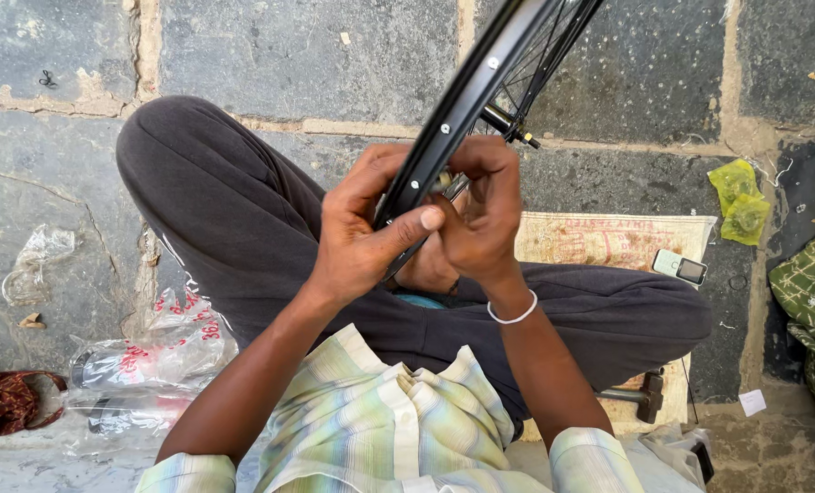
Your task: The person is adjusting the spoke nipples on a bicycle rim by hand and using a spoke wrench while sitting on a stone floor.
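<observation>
Black wheel rim ran diagonally, lower-left to upper-right, lower end above lap. L hand wrapped rim from left, thumb across it. R hand closed on rim from right, fingertips pinching at edge; both equally near.

I take this for an outdoor, ground-level bicycle repair spot. I see rough stone paving with worn mortar joints, a bicycle wheel rim with spokes, a hammer lying on a printed sack spread as a mat, and clear plastic bags and scraps strewn around.
</observation>
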